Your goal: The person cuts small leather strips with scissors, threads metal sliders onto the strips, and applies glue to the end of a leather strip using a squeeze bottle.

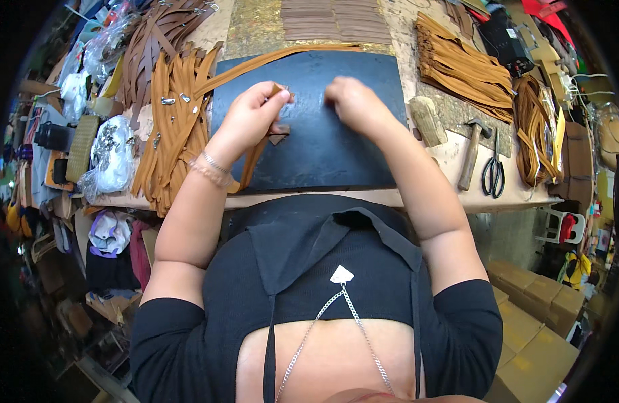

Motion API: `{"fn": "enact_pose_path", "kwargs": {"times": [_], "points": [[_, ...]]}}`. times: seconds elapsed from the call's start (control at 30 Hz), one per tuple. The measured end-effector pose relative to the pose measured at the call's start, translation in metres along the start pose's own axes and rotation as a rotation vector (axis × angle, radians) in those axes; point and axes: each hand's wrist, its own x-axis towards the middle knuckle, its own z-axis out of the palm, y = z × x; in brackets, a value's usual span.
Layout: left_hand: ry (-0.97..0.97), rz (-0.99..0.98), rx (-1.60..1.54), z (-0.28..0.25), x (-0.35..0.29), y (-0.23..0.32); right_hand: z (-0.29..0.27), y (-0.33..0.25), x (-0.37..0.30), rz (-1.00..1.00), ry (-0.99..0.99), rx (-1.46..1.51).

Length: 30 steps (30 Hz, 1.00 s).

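Over the black mat (309, 148), my left hand (252, 114) is closed, thumb against fingers, on a tan leather-like strap (251, 164). Part of this strap hangs below the hand toward the mat's near edge, and a small brown end shows beside the fingers. My right hand (355, 104) is a little farther right above the mat. Its fingers are curled and slightly blurred; whatever they hold, if anything, is hidden. A long tan strip (276, 55) runs across the mat's far edge from a heap of tan straps (175, 127) with silver metal fittings at the left.
To the right lie a worn wooden block (427, 121), a hammer (472, 154) and black-handled scissors (494, 174). Bundled tan strips (464, 67) lie beyond them. Dark brown straps (158, 47) and plastic bags (113, 154) crowd the left. Cardboard boxes (534, 342) stand below the table's right.
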Motion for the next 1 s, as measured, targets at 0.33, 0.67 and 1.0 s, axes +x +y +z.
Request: {"fn": "enact_pose_path", "kwargs": {"times": [0.33, 0.67, 1.0], "points": [[-0.087, 0.524, 0.025, 0.074, -0.006, 0.023, -0.049, -0.095, -0.107, 0.347, 0.167, 1.52], [-0.093, 0.882, 0.858, 0.09, 0.059, -0.039, -0.116, -0.097, -0.185, 0.338, 0.186, 1.363], [-0.547, 0.01, -0.167, 0.061, -0.057, -0.008, -0.055, -0.119, -0.144, 0.107, 0.263, 0.683]]}}
